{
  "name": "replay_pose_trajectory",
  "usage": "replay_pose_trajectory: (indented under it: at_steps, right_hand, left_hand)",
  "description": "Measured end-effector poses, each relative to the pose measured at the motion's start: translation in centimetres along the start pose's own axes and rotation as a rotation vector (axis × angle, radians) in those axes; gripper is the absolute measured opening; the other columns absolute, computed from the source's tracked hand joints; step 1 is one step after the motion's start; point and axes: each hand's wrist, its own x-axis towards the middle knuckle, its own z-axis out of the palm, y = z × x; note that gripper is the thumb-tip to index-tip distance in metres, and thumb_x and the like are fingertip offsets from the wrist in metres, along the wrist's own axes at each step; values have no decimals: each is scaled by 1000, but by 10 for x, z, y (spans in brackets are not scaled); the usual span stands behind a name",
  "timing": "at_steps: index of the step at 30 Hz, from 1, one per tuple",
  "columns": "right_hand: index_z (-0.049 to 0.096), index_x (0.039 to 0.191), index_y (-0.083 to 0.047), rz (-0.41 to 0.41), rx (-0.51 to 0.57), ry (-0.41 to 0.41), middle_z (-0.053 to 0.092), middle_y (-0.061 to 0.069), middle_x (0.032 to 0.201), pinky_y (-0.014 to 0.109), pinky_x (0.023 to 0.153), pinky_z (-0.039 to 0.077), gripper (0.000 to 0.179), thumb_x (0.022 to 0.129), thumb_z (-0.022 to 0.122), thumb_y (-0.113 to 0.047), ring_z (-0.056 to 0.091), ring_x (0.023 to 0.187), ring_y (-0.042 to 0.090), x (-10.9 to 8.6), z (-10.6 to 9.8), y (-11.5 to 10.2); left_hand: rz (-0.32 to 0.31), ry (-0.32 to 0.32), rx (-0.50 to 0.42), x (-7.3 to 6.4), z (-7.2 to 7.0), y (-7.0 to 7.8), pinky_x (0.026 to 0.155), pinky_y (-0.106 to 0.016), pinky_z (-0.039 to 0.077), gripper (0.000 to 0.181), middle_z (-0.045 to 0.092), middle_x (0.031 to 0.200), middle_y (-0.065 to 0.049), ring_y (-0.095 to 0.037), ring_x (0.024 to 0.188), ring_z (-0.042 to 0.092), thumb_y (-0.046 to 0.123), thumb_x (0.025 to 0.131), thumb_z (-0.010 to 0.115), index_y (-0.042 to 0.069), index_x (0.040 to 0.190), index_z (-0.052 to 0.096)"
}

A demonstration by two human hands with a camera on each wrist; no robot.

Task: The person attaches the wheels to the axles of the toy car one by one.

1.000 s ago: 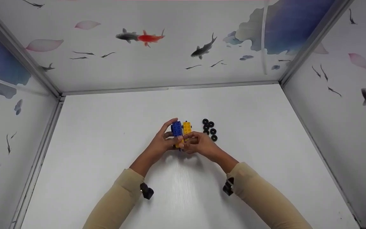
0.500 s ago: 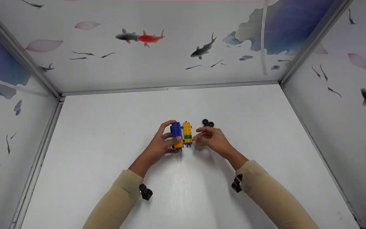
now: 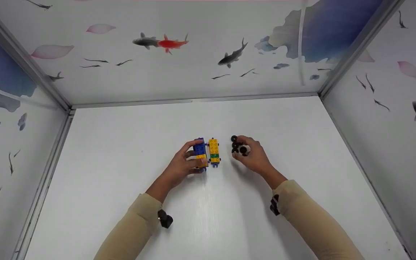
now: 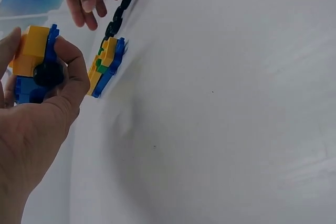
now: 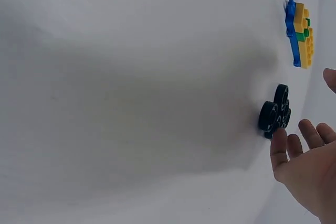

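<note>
My left hand [image 3: 181,167] grips a blue and yellow toy block vehicle [image 3: 200,148]. In the left wrist view a black wheel [image 4: 48,74] shows on its side, between thumb and fingers. Right beside it on the white table stands a second block chassis [image 3: 213,148], yellow with a green row over a blue base. No wheels show on this one. Above a cluster of loose black wheels [image 3: 234,144] reaches my right hand [image 3: 258,156]. Its fingers are spread and hold nothing; in the right wrist view the fingertips [image 5: 279,145] are close by the wheels, and whether they touch cannot be told.
The white tabletop [image 3: 121,151] is enclosed by panels at the back and both sides, printed with fish and petals. A metal strip [image 3: 139,104] runs along the back edge. A black wrist camera [image 3: 165,219] hangs at the left cuff.
My right hand has left the block chassis and moved right to the loose wheels. The chassis stands uncovered. My left hand keeps its hold on the toy vehicle, with its fingers slightly shifted.
</note>
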Motion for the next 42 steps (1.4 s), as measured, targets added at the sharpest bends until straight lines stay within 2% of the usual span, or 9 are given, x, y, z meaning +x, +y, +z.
replay_pose_trajectory:
  at_steps: [5, 9, 14, 18, 23, 29, 35, 38, 42]
  right_hand:
    - [36, 173, -11, -64, -135, -32, 53, 13, 168, 65, 133, 33, 83, 101, 76, -16, 40, 161, 42, 2, 2, 8]
    - [24, 177, -16, -86, -233, -62, 45, 9, 176, 76, 130, 29, 88, 100, 65, -10, 31, 166, 43, 3, 3, 10]
    - [21, 179, -21, -68, -318, -118, 39, 8, 179, 81, 130, 19, 89, 99, 58, -5, 23, 170, 44, 4, 3, 9]
    - [22, 178, -19, -45, -340, -122, 40, 11, 179, 84, 129, 18, 88, 98, 57, -6, 25, 169, 46, 6, 2, 10]
    - [28, 176, -13, -67, -328, -64, 48, 17, 172, 83, 124, 29, 84, 98, 56, -5, 37, 161, 49, 8, -1, 13]
    - [40, 170, -8, -104, -331, 20, 64, 18, 155, 79, 115, 43, 69, 104, 60, -1, 52, 147, 50, 8, -2, 15]
    - [61, 151, -4, -165, -389, 77, 71, 17, 133, 69, 97, 58, 46, 105, 65, 0, 67, 122, 43, 7, -2, 15]
    - [70, 139, -1, -180, -414, 76, 69, 18, 127, 67, 93, 60, 38, 102, 64, 7, 68, 117, 42, 7, -2, 15]
    - [77, 131, 0, -160, -408, 50, 65, 18, 125, 65, 99, 58, 37, 98, 68, 13, 66, 118, 41, 7, -2, 15]
  left_hand:
    - [-5, 8, -4, 0, 1, 0, 101, -44, 66, 77, 50, 158, -20, -36, 126, 71, 10, 99, 83, 43, 161, 50]
    - [-8, 11, 2, 0, 1, -1, 100, -43, 67, 77, 50, 158, -19, -36, 125, 71, 11, 99, 84, 43, 160, 51]
    - [-9, 6, 10, -1, 0, -1, 100, -43, 66, 77, 50, 158, -19, -36, 125, 72, 12, 98, 85, 43, 159, 51]
    - [-10, 5, 16, -1, -1, -2, 101, -43, 66, 76, 49, 159, -19, -35, 124, 72, 12, 98, 85, 44, 159, 51]
    - [-13, 16, 17, -2, -2, -2, 101, -43, 66, 76, 49, 160, -19, -35, 124, 72, 12, 99, 85, 44, 159, 52]
    - [-16, 16, 17, -3, -2, -2, 102, -43, 66, 76, 48, 161, -19, -35, 125, 72, 12, 99, 83, 44, 160, 51]
    - [-25, 23, 30, -4, -2, -3, 102, -42, 66, 76, 48, 162, -17, -34, 125, 73, 13, 100, 84, 46, 160, 50]
    - [-26, 23, 27, -4, -3, -3, 103, -43, 66, 76, 48, 162, -17, -34, 126, 72, 13, 99, 84, 46, 159, 51]
    - [-23, 16, 25, -4, -3, -3, 103, -43, 66, 75, 47, 163, -18, -34, 125, 73, 14, 99, 84, 44, 160, 50]
